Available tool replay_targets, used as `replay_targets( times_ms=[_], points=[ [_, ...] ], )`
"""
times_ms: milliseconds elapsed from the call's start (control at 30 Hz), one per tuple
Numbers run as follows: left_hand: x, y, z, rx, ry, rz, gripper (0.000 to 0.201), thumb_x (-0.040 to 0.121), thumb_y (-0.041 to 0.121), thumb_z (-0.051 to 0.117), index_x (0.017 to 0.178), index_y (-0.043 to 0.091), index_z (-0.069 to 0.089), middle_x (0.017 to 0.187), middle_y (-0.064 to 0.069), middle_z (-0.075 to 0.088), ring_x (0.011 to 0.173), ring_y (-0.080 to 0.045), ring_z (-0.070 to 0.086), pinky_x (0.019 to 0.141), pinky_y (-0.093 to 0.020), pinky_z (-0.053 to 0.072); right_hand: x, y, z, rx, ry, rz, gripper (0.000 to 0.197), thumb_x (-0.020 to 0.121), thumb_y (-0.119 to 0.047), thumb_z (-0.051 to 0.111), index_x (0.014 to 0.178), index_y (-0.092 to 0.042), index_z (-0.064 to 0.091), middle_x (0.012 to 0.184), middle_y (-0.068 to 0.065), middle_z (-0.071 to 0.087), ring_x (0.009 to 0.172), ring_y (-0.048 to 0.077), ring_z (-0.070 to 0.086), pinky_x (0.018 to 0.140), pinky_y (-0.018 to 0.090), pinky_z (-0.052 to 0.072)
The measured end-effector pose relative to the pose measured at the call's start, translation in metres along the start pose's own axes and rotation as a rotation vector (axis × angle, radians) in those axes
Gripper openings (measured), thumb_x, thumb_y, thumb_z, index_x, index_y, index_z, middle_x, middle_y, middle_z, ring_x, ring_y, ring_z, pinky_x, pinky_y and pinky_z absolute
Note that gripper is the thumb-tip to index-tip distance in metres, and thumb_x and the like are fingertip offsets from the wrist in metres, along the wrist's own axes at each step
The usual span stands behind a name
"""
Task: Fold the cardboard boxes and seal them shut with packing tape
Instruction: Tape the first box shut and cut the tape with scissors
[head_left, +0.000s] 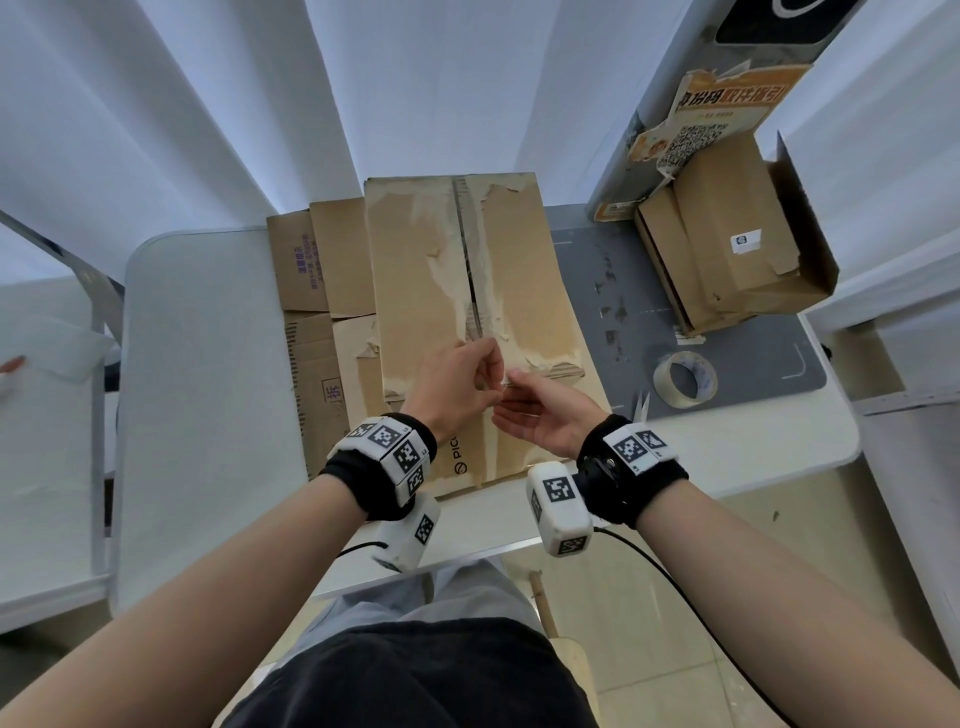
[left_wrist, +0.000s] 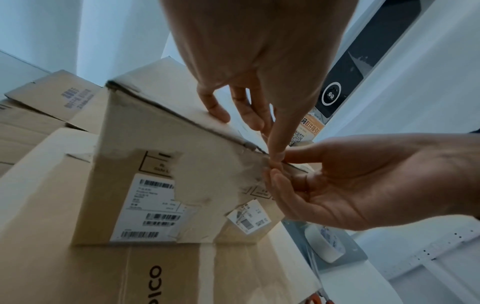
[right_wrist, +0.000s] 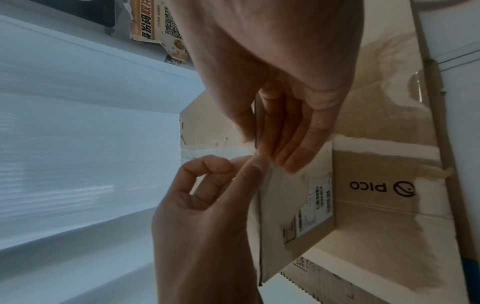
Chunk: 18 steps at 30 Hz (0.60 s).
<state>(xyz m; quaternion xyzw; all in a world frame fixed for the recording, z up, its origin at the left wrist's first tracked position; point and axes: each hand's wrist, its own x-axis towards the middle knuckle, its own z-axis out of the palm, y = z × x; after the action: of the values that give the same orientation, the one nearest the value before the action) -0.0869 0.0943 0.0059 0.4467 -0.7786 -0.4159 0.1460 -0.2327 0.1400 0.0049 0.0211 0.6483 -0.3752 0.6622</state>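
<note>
1. Cardboard box (head_left: 431, 270) is set on the worktop (head_left: 208, 364); at its 6 o'clock edge what seems a clear tape end (head_left: 501, 387) is pinched by the left hand (head_left: 457, 384) and the right hand (head_left: 545, 415).
2. Tape may be creased or stuck to itself if slackened.
3. Barcode label (left_wrist: 150, 205) is shown only by the wrist views, and the top seam (head_left: 475, 270) only by the head view.

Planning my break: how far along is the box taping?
Done: one box is folded up, flaps closed. In hand: the left hand and right hand pinch what looks like clear tape at the near end of its top seam, which shows a gap. Left: sealing that seam, plus the flat cardboard beside it.
</note>
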Motion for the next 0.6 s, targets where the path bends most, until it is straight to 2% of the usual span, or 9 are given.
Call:
replay_targets(
  times_ms=[167,300,467,600],
  points=[
    [-0.006,-0.001,0.005,0.08,-0.018,0.07,0.02,0.077,0.005,0.07,0.081,0.02,0.057,0.077,0.012,0.052,0.082,-0.016,0.051,0.083,-0.044,0.048,-0.002,0.001,0.002,-0.014,-0.012,-0.011,0.022,0.099,-0.023,0.061,0.092,-0.002,0.065,0.084,0.013,0.066,0.079,0.023,0.065,0.079,0.036,0.06],
    [-0.008,-0.009,0.007,0.08,0.008,0.122,0.02,0.077,0.008,0.073,0.082,0.019,0.057,0.078,0.009,0.059,0.083,-0.016,0.053,0.081,-0.044,0.049,-0.003,0.005,0.001,-0.041,-0.02,-0.025,0.022,0.093,-0.024,0.069,0.098,-0.002,0.068,0.086,0.012,0.069,0.079,0.022,0.066,0.078,0.034,0.061],
    [-0.013,-0.015,0.011,0.046,0.071,0.159,0.021,0.077,0.008,0.076,0.079,0.017,0.058,0.075,0.012,0.058,0.082,-0.016,0.05,0.076,-0.037,0.048,-0.005,0.008,0.0,-0.031,-0.052,-0.037,0.013,0.093,-0.016,0.068,0.091,-0.003,0.068,0.084,0.011,0.068,0.077,0.021,0.065,0.08,0.034,0.059],
    [-0.011,-0.019,0.01,0.035,0.078,0.171,0.025,0.075,0.008,0.078,0.078,0.019,0.056,0.075,0.01,0.057,0.083,-0.015,0.048,0.072,-0.03,0.045,-0.005,0.008,-0.002,-0.064,-0.046,-0.052,0.014,0.095,-0.014,0.065,0.099,-0.001,0.068,0.084,0.012,0.068,0.078,0.021,0.066,0.084,0.034,0.059]
  ],
)
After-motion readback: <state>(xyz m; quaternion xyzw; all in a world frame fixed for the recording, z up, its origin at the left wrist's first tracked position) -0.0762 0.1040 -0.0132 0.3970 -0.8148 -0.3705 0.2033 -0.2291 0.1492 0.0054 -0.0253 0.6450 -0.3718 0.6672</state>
